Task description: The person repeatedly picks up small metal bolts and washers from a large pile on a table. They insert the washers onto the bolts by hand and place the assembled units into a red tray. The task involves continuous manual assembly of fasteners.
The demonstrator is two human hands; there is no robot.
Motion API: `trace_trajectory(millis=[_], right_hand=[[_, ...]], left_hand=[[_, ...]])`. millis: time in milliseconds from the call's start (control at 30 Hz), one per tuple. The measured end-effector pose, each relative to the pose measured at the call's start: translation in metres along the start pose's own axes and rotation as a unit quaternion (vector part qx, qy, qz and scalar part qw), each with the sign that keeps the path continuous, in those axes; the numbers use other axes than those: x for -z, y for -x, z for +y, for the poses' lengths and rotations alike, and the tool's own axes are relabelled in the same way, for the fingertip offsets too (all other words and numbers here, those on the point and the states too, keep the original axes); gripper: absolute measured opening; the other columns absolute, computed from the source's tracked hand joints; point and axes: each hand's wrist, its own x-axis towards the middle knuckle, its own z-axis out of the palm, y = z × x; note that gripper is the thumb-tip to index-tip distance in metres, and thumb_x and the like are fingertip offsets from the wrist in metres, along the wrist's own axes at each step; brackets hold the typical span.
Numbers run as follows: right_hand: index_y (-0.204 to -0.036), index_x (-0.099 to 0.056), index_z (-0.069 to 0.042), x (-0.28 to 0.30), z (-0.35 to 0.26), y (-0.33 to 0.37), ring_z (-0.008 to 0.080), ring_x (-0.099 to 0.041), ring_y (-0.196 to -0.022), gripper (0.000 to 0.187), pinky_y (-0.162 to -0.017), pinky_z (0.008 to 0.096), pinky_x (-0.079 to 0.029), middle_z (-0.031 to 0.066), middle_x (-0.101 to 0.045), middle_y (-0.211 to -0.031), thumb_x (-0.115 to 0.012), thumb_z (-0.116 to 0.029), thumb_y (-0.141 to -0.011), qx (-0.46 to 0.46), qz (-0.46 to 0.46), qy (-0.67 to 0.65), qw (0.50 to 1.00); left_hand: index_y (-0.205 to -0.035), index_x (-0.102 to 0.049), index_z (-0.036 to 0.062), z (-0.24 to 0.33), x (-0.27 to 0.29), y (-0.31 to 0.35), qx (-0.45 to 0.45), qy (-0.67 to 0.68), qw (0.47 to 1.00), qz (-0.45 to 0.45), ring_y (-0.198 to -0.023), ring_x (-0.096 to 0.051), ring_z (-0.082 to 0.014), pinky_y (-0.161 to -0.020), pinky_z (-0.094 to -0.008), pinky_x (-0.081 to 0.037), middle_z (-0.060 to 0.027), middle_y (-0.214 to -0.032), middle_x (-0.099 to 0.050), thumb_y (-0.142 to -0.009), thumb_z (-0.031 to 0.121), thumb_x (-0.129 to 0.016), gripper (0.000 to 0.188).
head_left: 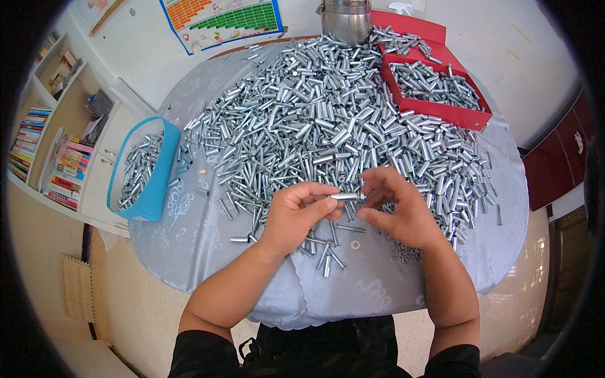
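While both hands meet over the near edge of the table, the left hand (296, 214) pinches a short silver metal tube (345, 196) between thumb and forefinger, other fingers curled in. The right hand (394, 208) closes its fingertips on the tube's other end — thumb and first fingers nipped together, possibly pressing something small onto it, too tiny to tell. The tube lies roughly level between the two hands, just above the cloth.

Just below the hands, a few loose tubes (324, 252) and small washers (403, 255) lie scattered on the grey-blue tablecloth (208, 246). Beyond them a huge heap of the same silver tubes (315, 113) covers most of the round table.

At the person's left, a blue box (148, 170) sits at the table edge, partly filled with tubes. Far right, a red tray (441, 88) holds another batch. A steel pot (345, 22) stands at the far edge, bookshelves (50, 126) off to the left.

Progress, as a judgement: early to middling — both containers hold only modest amounts, the heap on the cloth is by far the bigger share, so most pieces look left to handle.
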Motion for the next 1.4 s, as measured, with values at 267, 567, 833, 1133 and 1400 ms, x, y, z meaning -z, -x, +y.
trace_trajectory(millis=[267, 567, 833, 1133, 1400], right_hand=[[-0.103, -0.064, -0.002, 0.001, -0.004, 0.000, 0.0126, -0.061, -0.070, 0.020, -0.066, 0.0263, -0.049, 0.0052, -0.065, -0.079, -0.070, -0.012, -0.087, -0.033, 0.015, -0.057, 0.998], [-0.098, -0.065, 0.000, -0.001, -0.008, 0.000, 0.0149, -0.062, -0.070, 0.019, -0.065, 0.0275, -0.049, 0.0057, -0.064, -0.077, -0.073, -0.011, -0.084, -0.039, 0.027, -0.029, 0.998], [-0.095, -0.066, 0.001, 0.008, -0.006, -0.001, 0.0119, -0.062, -0.072, 0.019, -0.066, 0.0268, -0.050, 0.0067, -0.064, -0.077, -0.075, -0.008, -0.082, -0.095, -0.071, 0.015, 0.993], [-0.085, -0.067, 0.001, 0.004, -0.009, 0.000, 0.0088, -0.059, -0.065, 0.017, -0.058, 0.0248, -0.046, 0.0053, -0.063, -0.069, -0.068, -0.016, -0.090, -0.055, -0.061, -0.003, 0.997], [-0.097, -0.065, 0.004, -0.006, -0.010, 0.002, 0.0105, -0.064, -0.073, 0.014, -0.065, 0.0245, -0.052, 0.0053, -0.066, -0.078, -0.068, -0.007, -0.089, -0.088, 0.005, -0.147, 0.985]], left_hand=[[-0.108, -0.065, -0.0032, 0.001, 0.000, 0.000, -0.011, 0.007, 1.000, -0.005, -0.082, -0.068, -0.0182, -0.075, -0.0299, -0.057, -0.0143, -0.095, -0.070, -0.089, 0.000, -0.064, 0.019], [-0.107, -0.065, -0.0028, 0.000, -0.002, 0.000, -0.004, 0.003, 1.000, -0.008, -0.081, -0.068, -0.0175, -0.075, -0.0297, -0.056, -0.0132, -0.094, -0.070, -0.088, 0.000, -0.064, 0.019], [-0.108, -0.065, -0.0031, 0.000, 0.000, 0.001, -0.001, 0.011, 1.000, -0.004, -0.081, -0.068, -0.0183, -0.075, -0.0300, -0.057, -0.0136, -0.094, -0.070, -0.089, 0.000, -0.063, 0.019], [-0.107, -0.066, -0.0025, 0.003, -0.002, 0.002, -0.004, -0.036, 0.999, 0.003, -0.082, -0.069, -0.0182, -0.075, -0.0297, -0.057, -0.0138, -0.095, -0.070, -0.088, -0.001, -0.064, 0.019], [-0.107, -0.066, -0.0029, 0.003, -0.002, 0.004, 0.008, -0.034, 0.999, -0.014, -0.082, -0.068, -0.0170, -0.075, -0.0282, -0.056, -0.0137, -0.095, -0.071, -0.088, -0.001, -0.064, 0.019]])
